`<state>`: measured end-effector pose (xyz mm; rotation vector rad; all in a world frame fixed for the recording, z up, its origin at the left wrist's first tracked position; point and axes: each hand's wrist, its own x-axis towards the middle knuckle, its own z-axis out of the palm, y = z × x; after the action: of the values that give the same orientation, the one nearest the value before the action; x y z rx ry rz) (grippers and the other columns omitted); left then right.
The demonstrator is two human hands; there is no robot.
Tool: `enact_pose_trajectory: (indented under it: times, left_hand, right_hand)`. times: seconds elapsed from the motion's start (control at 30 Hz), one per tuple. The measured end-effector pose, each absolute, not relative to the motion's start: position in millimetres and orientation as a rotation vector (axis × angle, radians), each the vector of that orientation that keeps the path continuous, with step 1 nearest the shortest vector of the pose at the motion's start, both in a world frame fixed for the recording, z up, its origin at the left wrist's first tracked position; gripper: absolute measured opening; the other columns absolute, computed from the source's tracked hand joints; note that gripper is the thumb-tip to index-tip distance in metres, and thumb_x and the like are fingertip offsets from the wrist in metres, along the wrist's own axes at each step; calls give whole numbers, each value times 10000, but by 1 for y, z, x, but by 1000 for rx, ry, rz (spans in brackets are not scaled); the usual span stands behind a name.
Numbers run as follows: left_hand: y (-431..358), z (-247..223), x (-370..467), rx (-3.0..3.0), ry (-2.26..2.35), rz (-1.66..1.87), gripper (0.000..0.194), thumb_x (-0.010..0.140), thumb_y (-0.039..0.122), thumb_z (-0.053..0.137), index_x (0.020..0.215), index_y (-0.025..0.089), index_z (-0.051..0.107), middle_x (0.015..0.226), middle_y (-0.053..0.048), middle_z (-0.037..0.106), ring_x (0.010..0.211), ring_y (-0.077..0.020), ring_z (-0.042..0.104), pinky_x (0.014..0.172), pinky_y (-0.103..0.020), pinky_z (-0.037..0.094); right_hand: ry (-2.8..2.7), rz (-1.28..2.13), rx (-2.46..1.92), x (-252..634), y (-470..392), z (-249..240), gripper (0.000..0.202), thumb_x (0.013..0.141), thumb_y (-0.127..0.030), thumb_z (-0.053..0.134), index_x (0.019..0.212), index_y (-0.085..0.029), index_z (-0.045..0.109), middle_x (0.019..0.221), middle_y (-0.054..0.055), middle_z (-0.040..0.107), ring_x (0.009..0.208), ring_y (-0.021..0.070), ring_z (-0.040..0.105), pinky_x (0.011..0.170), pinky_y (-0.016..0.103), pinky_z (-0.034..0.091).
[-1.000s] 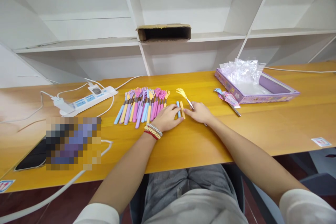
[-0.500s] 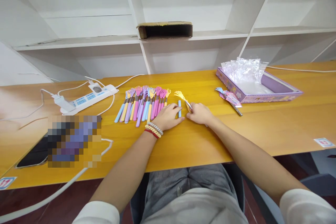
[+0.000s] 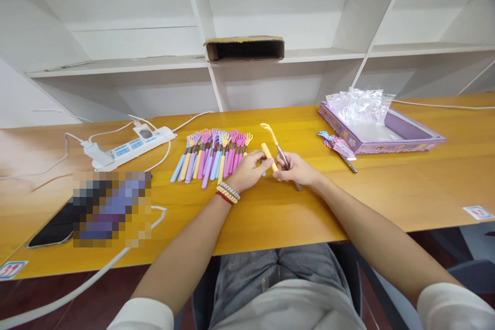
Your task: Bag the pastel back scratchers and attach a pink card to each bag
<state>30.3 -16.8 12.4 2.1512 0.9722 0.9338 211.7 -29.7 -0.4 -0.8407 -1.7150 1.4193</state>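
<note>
above the middle of the yellow wooden worktop [image 3: 270, 216], the left hand [image 3: 245, 172] has its grip pinched on a short yellow plastic handle sleeve [image 3: 268, 156], lifted off the surface and tilted. just beside it the right hand [image 3: 297, 170] has its grip clenched on a thin metal rod with a yellow claw-shaped head [image 3: 279, 148], the claw pointing away from the person. a small blue sleeve is half hidden behind the left fingers. to the left lies a row of pastel claw-headed sticks [image 3: 211, 157], then a white power strip [image 3: 129, 147]. to the right sits a purple cardboard tray [image 3: 402, 140] holding clear plastic bags [image 3: 359, 104].
</note>
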Motion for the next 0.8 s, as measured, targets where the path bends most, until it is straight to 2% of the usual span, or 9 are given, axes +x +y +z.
enact_pose_trajectory:
  times: [0.1,0.2,0.33,0.43,0.5,0.57,0.67,0.8]
  left_hand:
    - [-18,15,33,1863,939,1004,251,827,366,481,782,140,580,767,-29,621,734,-141,572,703,-278,467]
    - [-17,15,34,1634,925,1103,207,780,343,524,762,138,553,739,-27,640,728,-139,601,706,-280,485]
    - [-11,12,30,1494,935,1164,205,697,292,612,802,142,520,691,-21,645,656,-138,624,627,-267,499]
    - [-8,10,26,1583,1010,1227,244,683,251,632,888,142,559,701,-14,651,653,-131,627,637,-261,506]
    - [-8,10,24,1726,1071,1225,263,704,260,629,938,143,606,794,-36,674,724,-144,638,707,-288,517]
    - [-9,11,22,1879,1136,1192,252,724,268,626,946,150,643,898,-56,686,813,-166,640,782,-319,512]
    - [-11,13,21,2056,1230,1134,223,749,252,613,947,164,662,948,-54,691,873,-180,634,833,-337,496]
    - [-11,14,19,2154,1297,1080,211,761,245,600,949,171,661,946,-43,692,872,-178,632,821,-328,495]
  right_hand:
    - [-1702,1476,-878,209,-30,4,354,701,-387,655,636,-189,369,521,-32,549,402,69,454,408,195,320]
    - [-1619,1498,-950,208,-27,5,366,770,-487,539,616,-171,438,495,8,574,360,70,427,373,196,273]
    - [-1429,1508,-978,212,-20,6,426,794,-542,413,569,-182,390,539,40,591,389,82,439,386,210,274]
    - [-1282,1459,-957,219,-15,8,444,800,-567,387,590,-179,439,455,-11,463,366,75,367,370,208,232]
    - [-1155,1452,-948,225,-12,10,444,795,-593,409,632,-184,468,383,-68,286,319,63,235,350,202,159]
    - [-1052,1447,-925,232,-9,12,427,782,-606,444,679,-192,476,374,-93,209,309,57,161,347,197,131]
    - [-980,1402,-880,243,-4,13,436,763,-637,443,726,-204,468,394,-77,304,320,69,223,351,203,174]
    - [-965,1296,-932,254,1,13,526,760,-707,285,742,-212,461,438,-42,388,355,96,289,374,225,236]
